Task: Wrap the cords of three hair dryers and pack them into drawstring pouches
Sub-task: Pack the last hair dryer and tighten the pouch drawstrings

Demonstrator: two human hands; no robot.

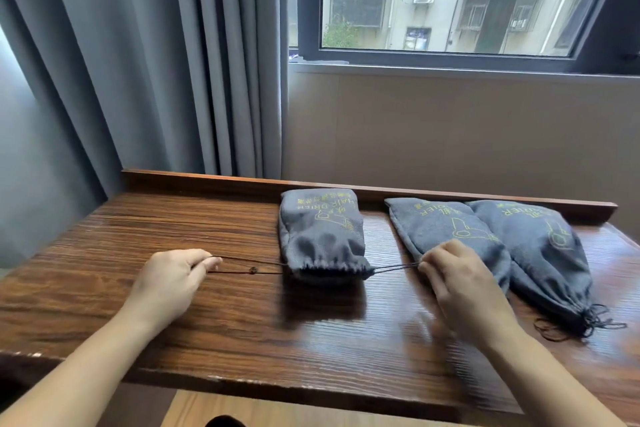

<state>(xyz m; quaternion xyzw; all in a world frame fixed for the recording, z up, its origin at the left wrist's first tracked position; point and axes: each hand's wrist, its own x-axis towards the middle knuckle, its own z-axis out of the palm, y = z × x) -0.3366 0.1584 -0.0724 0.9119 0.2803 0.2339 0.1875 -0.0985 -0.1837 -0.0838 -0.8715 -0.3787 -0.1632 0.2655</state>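
The middle pouch lies on the wooden surface, mouth gathered but not fully closed; uneven pulling could drag it sideways, or a cord could slip free; the left hand pinches the left cord, the right hand pinches the right cord; grey fabric, yellow print; two cinched pouches lie beside it.

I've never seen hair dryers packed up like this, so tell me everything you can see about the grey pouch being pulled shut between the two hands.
The left pouch is grey cloth with yellow printing, bulging as if filled. It lies flat on the wooden table, bottom near the raised back edge, gathered mouth toward the person. Dark drawstrings run out both sides: the left hand pinches one with a small bead, the right hand pinches the other. It lies apart from the two other pouches.
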